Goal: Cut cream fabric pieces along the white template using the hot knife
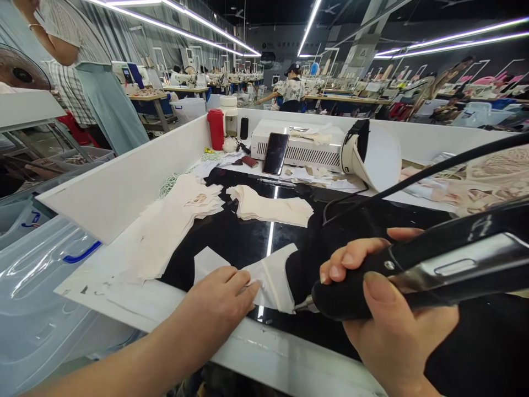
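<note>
My left hand (225,295) presses down on a white fabric piece (270,275) with its fingers bent and together, pinning it to the glossy black work surface (248,242). A lighter seam-like strip runs along the right part of this piece. In my right hand (392,320) is a thick black corded handheld tool (446,264) with a metal plate on its side. Its slim metal tip (306,305) is at the lower right corner of the fabric. Beyond lie a stack of cream fabric pieces (270,207) and, to the left, a larger pale pile (177,220).
A phone (276,154) leans against a white vented box (297,140). Right of it stands a lamp with a white shade (382,160). A red cup (215,129) is at the back. The tool's black cable (438,165) crosses the right side. White boards (124,176) edge the table.
</note>
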`<state>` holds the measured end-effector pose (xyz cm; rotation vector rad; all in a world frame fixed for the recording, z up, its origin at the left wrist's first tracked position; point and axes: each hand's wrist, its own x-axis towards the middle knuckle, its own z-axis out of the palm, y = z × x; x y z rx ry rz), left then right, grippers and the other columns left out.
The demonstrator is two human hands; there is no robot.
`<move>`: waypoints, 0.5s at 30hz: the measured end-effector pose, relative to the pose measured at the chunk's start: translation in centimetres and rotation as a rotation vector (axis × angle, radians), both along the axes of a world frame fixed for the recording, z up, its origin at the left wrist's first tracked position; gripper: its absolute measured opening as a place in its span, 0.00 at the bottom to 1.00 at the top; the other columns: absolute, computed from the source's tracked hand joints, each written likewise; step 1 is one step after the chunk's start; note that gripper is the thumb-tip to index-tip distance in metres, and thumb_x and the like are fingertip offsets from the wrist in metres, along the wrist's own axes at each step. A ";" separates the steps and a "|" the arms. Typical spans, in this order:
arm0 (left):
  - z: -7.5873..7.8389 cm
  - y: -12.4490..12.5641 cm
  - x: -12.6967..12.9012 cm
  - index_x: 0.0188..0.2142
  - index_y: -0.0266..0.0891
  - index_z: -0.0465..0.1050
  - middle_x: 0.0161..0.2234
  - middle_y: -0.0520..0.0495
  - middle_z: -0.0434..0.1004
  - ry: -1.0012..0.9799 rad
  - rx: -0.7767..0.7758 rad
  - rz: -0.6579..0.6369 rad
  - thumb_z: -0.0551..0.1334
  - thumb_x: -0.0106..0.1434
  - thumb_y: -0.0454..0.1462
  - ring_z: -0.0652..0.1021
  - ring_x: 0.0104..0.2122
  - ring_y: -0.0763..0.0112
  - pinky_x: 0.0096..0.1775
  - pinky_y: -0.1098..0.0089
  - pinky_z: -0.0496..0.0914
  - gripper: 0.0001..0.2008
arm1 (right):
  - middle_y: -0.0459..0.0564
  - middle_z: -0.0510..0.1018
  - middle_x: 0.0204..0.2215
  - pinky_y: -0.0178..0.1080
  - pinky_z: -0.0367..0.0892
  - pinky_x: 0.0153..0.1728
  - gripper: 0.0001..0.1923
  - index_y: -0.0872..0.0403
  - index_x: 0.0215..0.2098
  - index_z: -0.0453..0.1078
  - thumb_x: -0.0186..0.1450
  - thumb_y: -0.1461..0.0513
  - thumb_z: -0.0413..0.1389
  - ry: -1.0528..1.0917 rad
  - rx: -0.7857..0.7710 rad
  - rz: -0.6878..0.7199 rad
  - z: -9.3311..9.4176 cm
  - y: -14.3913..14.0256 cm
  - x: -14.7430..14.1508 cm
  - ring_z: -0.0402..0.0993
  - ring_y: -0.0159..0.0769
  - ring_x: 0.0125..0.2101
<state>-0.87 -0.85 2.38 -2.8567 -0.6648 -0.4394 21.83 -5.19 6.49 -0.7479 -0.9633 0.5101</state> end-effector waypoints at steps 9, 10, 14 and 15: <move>0.1 -2.2 1.2 0.40 0.35 0.76 0.34 0.46 0.77 -0.151 0.056 -0.130 0.57 0.78 0.25 0.78 0.33 0.61 0.34 0.62 0.72 0.12 | 0.41 0.81 0.32 0.38 0.82 0.28 0.22 0.46 0.55 0.75 0.67 0.58 0.76 -0.007 0.010 -0.001 0.0 -0.1 0.1 0.79 0.35 0.27; 0.1 -2.2 1.7 0.42 0.33 0.77 0.36 0.45 0.78 -0.177 0.022 -0.193 0.57 0.78 0.25 0.79 0.35 0.62 0.37 0.63 0.74 0.12 | 0.41 0.81 0.32 0.38 0.82 0.28 0.23 0.45 0.55 0.75 0.67 0.58 0.77 -0.006 0.008 0.003 0.0 -0.1 0.1 0.79 0.35 0.27; -0.4 -2.1 3.4 0.47 0.30 0.79 0.37 0.47 0.80 -0.254 -0.046 -0.324 0.58 0.79 0.26 0.80 0.36 0.64 0.40 0.64 0.77 0.10 | 0.40 0.81 0.32 0.37 0.82 0.28 0.22 0.45 0.55 0.75 0.67 0.58 0.76 -0.003 0.000 0.006 0.0 -0.2 0.2 0.78 0.34 0.27; -0.6 -1.9 3.7 0.47 0.30 0.79 0.37 0.47 0.80 -0.264 -0.044 -0.331 0.58 0.80 0.26 0.80 0.36 0.64 0.40 0.64 0.78 0.09 | 0.40 0.81 0.32 0.37 0.82 0.28 0.22 0.45 0.55 0.75 0.68 0.57 0.76 -0.005 -0.003 0.006 0.0 -0.2 0.2 0.78 0.34 0.27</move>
